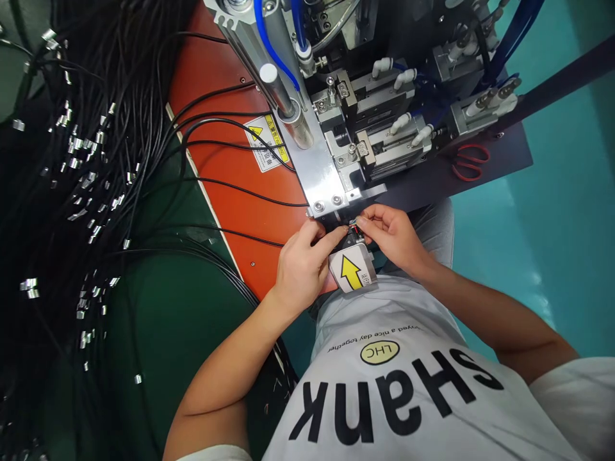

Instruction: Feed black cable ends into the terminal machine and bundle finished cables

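Pinched fine wire ends (354, 226), reddish and pale, in the grip of the right hand (391, 237), with thumb and fingertips pressed together just right of the frame's centre. Held the left hand (302, 262) close by at the centre, with one digit stretched out to the same spot and the rest curled; could not tell whether its grip pinched anything. Worked over a small dark fixture, just above a metal plate with a yellow arrow label (353, 269). Saw directly above the hands a bolted silver plate (319, 182), with a metal post (288, 105) rising through it at the upper centre. Found pneumatic cylinders with white fittings at the upper right of centre, and blue tubes (523, 38) farther toward the upper right corner. Noticed red-handled scissors (469, 162) on a dark plate at the right. Spotted left of the hands an orange surface (250, 211) with a warning label (262, 153), crossed by black cables (225, 187). Made out a thick cable bundle with silver connectors (91, 147) across the upper left, over a green surface (163, 320). Wore a white printed shirt (408, 384) at the bottom, with teal floor (538, 256) showing at the right.
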